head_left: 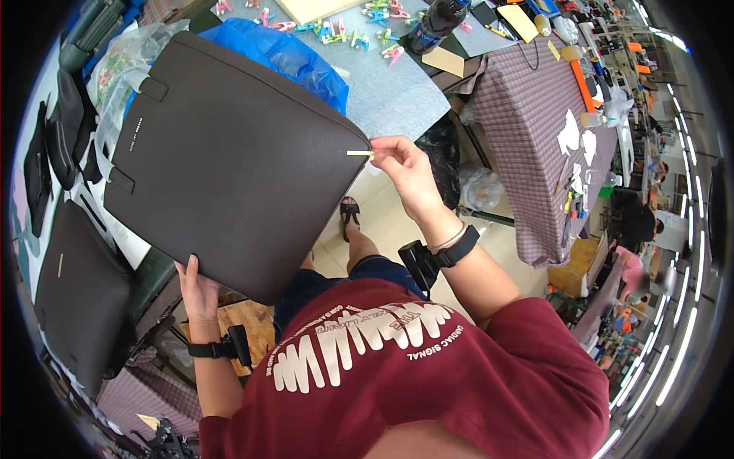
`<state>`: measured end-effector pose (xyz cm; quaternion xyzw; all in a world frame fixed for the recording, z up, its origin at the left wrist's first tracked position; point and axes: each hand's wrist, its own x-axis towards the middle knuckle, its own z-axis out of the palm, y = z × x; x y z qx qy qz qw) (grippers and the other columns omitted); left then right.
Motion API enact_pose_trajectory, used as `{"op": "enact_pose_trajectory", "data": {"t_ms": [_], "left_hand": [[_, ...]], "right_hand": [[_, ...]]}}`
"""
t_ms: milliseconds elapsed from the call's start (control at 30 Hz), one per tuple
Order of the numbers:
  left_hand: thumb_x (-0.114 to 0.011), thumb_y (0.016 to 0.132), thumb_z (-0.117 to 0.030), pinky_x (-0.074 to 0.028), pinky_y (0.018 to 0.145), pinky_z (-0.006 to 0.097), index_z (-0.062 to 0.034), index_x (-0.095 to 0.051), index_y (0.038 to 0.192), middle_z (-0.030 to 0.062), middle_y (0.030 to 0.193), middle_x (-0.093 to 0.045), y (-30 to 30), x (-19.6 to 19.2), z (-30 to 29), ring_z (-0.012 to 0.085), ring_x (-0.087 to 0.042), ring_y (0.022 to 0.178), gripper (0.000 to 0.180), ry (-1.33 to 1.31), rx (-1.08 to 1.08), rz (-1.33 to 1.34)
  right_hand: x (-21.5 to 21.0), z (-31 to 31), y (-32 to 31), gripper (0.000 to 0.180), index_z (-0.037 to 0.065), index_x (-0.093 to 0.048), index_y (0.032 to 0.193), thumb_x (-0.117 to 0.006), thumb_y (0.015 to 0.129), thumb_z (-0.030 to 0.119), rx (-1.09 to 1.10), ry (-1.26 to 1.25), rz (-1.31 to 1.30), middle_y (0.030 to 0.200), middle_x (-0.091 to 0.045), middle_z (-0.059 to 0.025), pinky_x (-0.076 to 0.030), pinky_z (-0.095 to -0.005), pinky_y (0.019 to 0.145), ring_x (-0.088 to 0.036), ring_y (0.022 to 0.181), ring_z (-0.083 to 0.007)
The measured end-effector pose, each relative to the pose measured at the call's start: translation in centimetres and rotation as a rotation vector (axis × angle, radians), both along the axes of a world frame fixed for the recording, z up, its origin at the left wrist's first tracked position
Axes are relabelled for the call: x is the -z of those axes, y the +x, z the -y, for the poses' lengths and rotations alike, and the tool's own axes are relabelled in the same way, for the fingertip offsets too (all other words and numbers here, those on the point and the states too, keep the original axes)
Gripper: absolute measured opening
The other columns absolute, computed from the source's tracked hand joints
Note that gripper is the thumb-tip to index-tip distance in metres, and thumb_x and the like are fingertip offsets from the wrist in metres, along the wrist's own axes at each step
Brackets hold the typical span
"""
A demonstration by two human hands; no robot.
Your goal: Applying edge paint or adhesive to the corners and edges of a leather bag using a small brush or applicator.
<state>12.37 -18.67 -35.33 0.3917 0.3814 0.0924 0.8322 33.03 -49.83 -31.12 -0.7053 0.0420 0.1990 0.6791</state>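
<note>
Up in front of the person hangs a big dark brown leather bag [229, 161], flat and tilted, with its handle end far and to the left and one corner pointing right. The left hand [197, 289] grips the near bottom edge of the bag from below, with the thumb on the front and the fingers hidden behind, so it is clamped on the bag. The right hand [404, 170] is at the right corner of the bag. Its thumb and finger are pinched together on a small pale yellow strip [358, 154]. The strip lies flat across, left to right, and its left end touches the bag's right edge. So the strip is just to the left of the right hand, and the bag is left of that again. The right hand is the nearer one to the strip; the left hand is well apart from it, down at the bottom.

Behind the bag lies a blue plastic bag [294, 53] on a grey desk [390, 92], with coloured clips [359, 30] farther off. Another dark brown bag [76, 298] lies at the near left.
</note>
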Motion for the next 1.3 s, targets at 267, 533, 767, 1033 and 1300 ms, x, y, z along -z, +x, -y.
{"op": "enact_pose_trajectory", "data": {"t_ms": [267,533,767,1033,1300], "left_hand": [[-0.057,0.086,-0.012,-0.028,0.102,0.039,-0.0082,-0.018,0.141,0.0119,0.136,-0.035,6.0,-4.0,-0.6,0.0261,-0.035,0.124,0.068,0.813,-0.026,-0.224],[-0.059,0.069,-0.001,-0.031,0.101,0.048,-0.0154,-0.063,0.103,0.0116,0.124,-0.047,20.1,-11.3,8.8,0.0332,-0.038,0.123,0.037,2.069,0.866,0.46],[-0.055,0.072,0.0,-0.038,0.096,0.044,-0.0169,-0.059,0.109,0.0099,0.121,-0.049,25.3,-8.7,10.7,0.0316,-0.046,0.116,0.041,2.077,1.111,0.665],[-0.054,0.072,-0.001,-0.048,0.083,0.035,-0.019,-0.06,0.108,0.0068,0.112,-0.054,27.0,-9.1,10.5,0.0275,-0.054,0.102,0.041,2.082,1.205,0.739],[-0.053,0.071,0.002,-0.049,0.082,0.035,-0.0209,-0.06,0.11,0.0083,0.114,-0.053,27.3,-9.6,10.8,0.0274,-0.054,0.102,0.046,2.078,1.296,0.736]], "right_hand": [[2.4,-3.6,0.6,0.097,0.008,-0.008,0.141,-0.075,0.071,0.013,0.047,0.309,-0.153,0.139,-0.023,-0.0215,-0.041,-0.0378,0.093,-0.042,0.118,-0.0283],[2.2,-3.3,1.2,0.099,0.007,-0.004,0.142,-0.073,0.072,0.01,-0.04,0.387,-0.15,0.131,-0.034,-0.021,-0.046,-0.0332,0.087,-0.053,0.106,-0.0229],[2.0,-3.3,0.8,0.103,0.007,-0.009,0.143,-0.078,0.067,0.017,-0.008,0.346,-0.102,0.128,-0.037,-0.0186,-0.045,-0.0299,0.082,-0.048,0.097,-0.018],[2.7,-3.1,1.5,0.104,-0.001,-0.007,0.14,-0.079,0.066,0.014,-0.061,0.294,-0.03,0.12,-0.046,-0.0177,-0.047,-0.0322,0.082,-0.054,0.1,-0.0226],[3.2,-3.1,1.4,0.102,0.002,-0.008,0.141,-0.078,0.067,0.014,-0.06,0.264,-0.026,0.121,-0.044,-0.0174,-0.046,-0.0311,0.082,-0.053,0.099,-0.021]]}}
